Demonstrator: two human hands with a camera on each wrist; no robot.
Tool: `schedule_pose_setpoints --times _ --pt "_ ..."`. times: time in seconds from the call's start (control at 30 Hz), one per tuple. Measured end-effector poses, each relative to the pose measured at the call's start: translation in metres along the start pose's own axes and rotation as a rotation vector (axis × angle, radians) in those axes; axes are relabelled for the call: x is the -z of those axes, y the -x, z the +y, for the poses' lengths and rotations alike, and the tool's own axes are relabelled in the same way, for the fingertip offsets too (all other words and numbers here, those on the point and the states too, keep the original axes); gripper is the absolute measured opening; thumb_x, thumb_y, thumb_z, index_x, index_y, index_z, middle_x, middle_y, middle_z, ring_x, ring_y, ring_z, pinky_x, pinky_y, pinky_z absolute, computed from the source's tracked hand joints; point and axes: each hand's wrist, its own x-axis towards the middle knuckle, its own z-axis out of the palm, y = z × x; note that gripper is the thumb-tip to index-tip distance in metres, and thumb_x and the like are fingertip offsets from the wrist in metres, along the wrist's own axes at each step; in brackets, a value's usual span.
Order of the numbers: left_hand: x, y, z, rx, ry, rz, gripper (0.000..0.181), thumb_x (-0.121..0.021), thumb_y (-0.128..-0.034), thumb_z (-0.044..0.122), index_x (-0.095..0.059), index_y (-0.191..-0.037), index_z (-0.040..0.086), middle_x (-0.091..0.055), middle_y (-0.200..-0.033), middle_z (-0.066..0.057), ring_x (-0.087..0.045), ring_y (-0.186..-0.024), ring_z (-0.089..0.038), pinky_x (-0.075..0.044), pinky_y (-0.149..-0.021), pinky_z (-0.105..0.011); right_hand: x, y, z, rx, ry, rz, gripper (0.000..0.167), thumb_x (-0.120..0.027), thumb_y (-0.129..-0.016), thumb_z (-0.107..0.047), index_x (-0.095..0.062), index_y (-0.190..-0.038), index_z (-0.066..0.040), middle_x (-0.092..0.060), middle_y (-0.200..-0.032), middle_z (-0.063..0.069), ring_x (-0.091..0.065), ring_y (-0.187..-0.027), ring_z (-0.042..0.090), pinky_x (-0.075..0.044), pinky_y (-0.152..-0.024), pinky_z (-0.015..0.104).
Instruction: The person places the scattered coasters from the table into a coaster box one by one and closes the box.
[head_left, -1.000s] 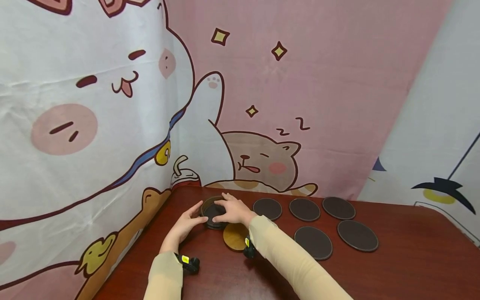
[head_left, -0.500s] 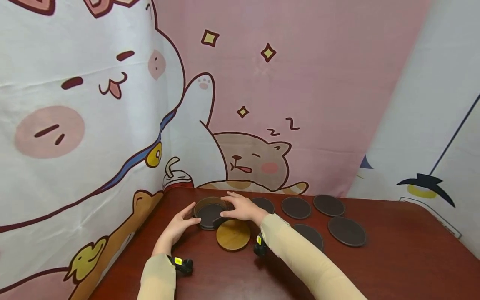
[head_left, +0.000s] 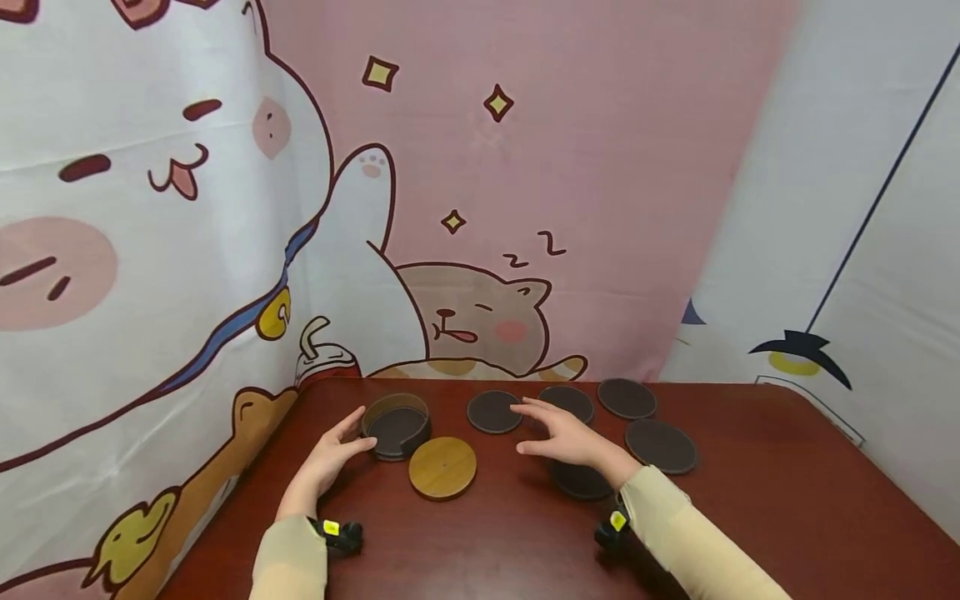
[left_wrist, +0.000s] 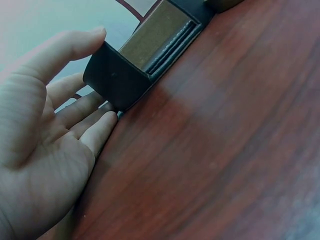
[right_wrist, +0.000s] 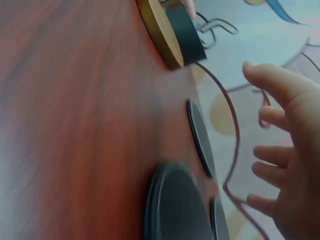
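Observation:
A dark round coaster holder (head_left: 396, 440) with a brown inner wall stands at the table's left; dark coasters (head_left: 401, 427) lie inside it, their stitched edges visible through its front slot in the left wrist view. My left hand (head_left: 327, 459) touches its left side, thumb at the rim (left_wrist: 104, 46) and fingers along the outer wall. Right of the holder lies a round yellow-brown wooden disc (head_left: 442, 468). Fingers spread, my right hand (head_left: 567, 435) hovers over the loose dark coasters, holding nothing. Beneath it, one coaster (head_left: 579, 482) is partly hidden.
Other round dark coasters lie flat: one nearest the holder (head_left: 491, 413), one behind my right hand (head_left: 570, 402), one at the back (head_left: 627, 398) and one farther right (head_left: 661, 446). The reddish-brown table (head_left: 465, 550) meets a cartoon-printed cloth (head_left: 600, 167) behind.
My right hand has left the holder and moved right, over the loose coasters. My left hand has stayed at the holder's left side. The head view has turned to the right.

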Motion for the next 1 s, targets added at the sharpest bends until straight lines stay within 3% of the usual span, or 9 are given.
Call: schedule_pose_setpoints --times 0.2,0.37,0.77,1.0 --pt "0.001 -0.001 -0.002 -0.005 -0.015 -0.011 0.08 -0.072 -0.0879 0.018 -0.027 -0.154 0.01 -0.025 -0.155 -0.022 -0.022 -0.142 -0.039 -0.022 -0.112 -0.054 0.009 0.041 0.017 -0.073 -0.044 -0.02 0.08 -0.077 -0.08 -0.044 -0.043 -0.147 -0.016 -0.026 -0.156 0.017 -0.025 -0.141 0.04 -0.03 -0.102 0.065" --pt "0.004 -0.001 -0.001 0.001 0.0 -0.018 0.079 -0.071 -0.0883 0.018 -0.027 -0.154 0.012 -0.023 -0.157 -0.019 -0.019 -0.144 -0.035 -0.02 -0.113 -0.051 0.011 0.062 0.027 -0.1 -0.07 -0.026 0.09 -0.081 -0.075 -0.046 -0.041 -0.148 -0.013 -0.021 -0.157 0.021 -0.018 -0.141 0.045 -0.029 -0.099 0.07" --pt "0.002 0.002 0.002 0.012 -0.018 -0.04 0.079 -0.069 -0.0903 0.018 -0.024 -0.155 0.012 -0.019 -0.158 -0.019 -0.016 -0.145 -0.036 -0.016 -0.113 -0.053 0.008 0.077 0.041 -0.118 -0.051 -0.064 0.097 -0.084 -0.068 -0.049 -0.042 -0.147 -0.012 -0.023 -0.154 0.027 -0.018 -0.139 0.051 -0.025 -0.098 0.073" --pt "0.002 0.002 0.0 0.006 0.003 -0.039 0.079 -0.069 -0.0901 0.017 -0.024 -0.155 0.012 -0.021 -0.157 -0.02 -0.017 -0.144 -0.035 -0.017 -0.113 -0.052 0.008 0.079 0.041 -0.132 -0.007 -0.097 0.087 -0.084 -0.069 -0.046 -0.051 -0.142 -0.013 -0.027 -0.153 0.026 -0.022 -0.137 0.052 -0.024 -0.099 0.072"
